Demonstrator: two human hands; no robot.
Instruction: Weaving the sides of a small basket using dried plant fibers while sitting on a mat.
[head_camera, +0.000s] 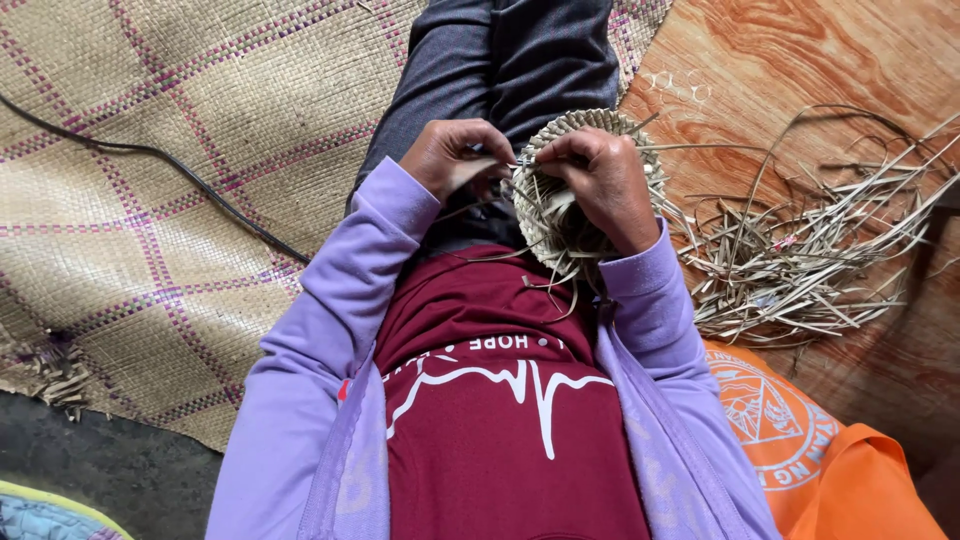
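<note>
Over the lap: both hands on a small woven basket (565, 215).
Left hand (455, 155) pinches a pale strip beside the rim; right hand (600, 180) clamps the basket's edge. Just right of the grip, loose dried strips (800, 250) litter the wooden floor (760, 60); far left, a woven mat (180, 150), black cord (150, 155) across it.

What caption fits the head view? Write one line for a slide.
Seated on a woven mat, left hand and right hand work a small woven basket, loose dried strips beside.
</note>
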